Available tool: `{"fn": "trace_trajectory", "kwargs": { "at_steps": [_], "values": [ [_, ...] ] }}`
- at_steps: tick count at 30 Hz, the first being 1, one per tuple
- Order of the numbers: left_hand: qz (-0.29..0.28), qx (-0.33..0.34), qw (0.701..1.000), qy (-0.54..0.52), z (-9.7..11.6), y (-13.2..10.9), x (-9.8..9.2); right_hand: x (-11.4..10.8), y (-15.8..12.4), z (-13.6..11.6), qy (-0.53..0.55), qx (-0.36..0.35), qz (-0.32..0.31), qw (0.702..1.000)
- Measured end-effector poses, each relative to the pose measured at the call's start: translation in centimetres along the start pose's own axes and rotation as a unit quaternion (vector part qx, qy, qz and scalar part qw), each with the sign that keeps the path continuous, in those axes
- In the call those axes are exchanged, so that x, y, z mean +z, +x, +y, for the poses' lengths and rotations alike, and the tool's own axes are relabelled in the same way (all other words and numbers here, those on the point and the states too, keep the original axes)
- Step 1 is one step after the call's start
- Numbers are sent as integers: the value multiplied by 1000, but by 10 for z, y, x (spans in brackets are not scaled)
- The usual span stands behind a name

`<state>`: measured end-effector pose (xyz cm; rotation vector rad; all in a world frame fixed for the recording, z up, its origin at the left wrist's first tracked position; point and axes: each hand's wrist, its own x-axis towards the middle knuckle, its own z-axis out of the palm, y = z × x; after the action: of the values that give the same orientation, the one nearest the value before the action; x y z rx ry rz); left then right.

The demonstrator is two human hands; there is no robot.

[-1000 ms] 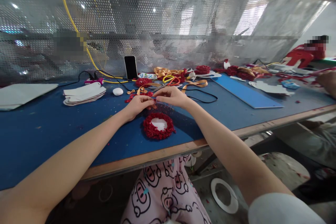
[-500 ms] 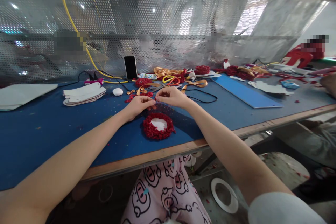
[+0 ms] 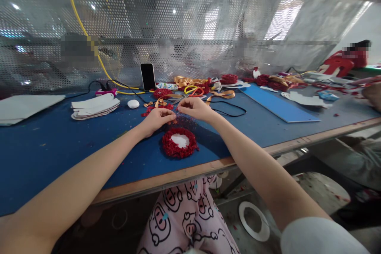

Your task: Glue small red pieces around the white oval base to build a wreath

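Observation:
My left hand [image 3: 157, 121] is closed in a pinch above the blue tabletop; whatever its fingertips hold, if anything, is too small to make out. Just to its right, my right hand [image 3: 195, 109] pinches a small red piece [image 3: 177, 108] between thumb and finger. The two hands are slightly apart. Below them, close to the front edge, lies a ruffled dark red ring with a white centre [image 3: 180, 141]. Red ribbon scraps [image 3: 162, 108] lie behind my left fingers. Scissors with yellow and orange handles [image 3: 195, 92] rest beyond my right hand.
A phone [image 3: 148, 76] leans against the perforated metal screen. On the left are stacked white pieces [image 3: 94, 107] and a white oval case [image 3: 133, 104]. A blue board [image 3: 279, 105] lies to the right. Another person's hand [image 3: 373, 94] is at the far right edge.
My fingertips have drawn slightly apart, the right hand shifting a little up with the small red piece. The red ring has stayed in place.

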<state>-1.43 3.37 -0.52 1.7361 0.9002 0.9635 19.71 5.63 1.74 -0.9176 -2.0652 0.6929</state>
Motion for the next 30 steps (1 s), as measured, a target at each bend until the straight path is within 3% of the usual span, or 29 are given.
{"fn": "trace_trajectory", "kwargs": {
  "at_steps": [13, 18, 24, 30],
  "values": [
    [11, 11, 1000, 9, -7, 2, -1, 1, -2, -7, -32, -45, 66, 996],
    [45, 14, 999, -3, -11, 3, -3, 1, -4, -6, -91, -88, 45, 991],
    [46, 6, 999, -12, -11, 4, -3, 0, -4, -4, -108, -138, 6, 985],
    [34, -4, 999, -11, -8, 4, -3, 0, -6, -10, -53, -77, 9, 996]
  ]
}}
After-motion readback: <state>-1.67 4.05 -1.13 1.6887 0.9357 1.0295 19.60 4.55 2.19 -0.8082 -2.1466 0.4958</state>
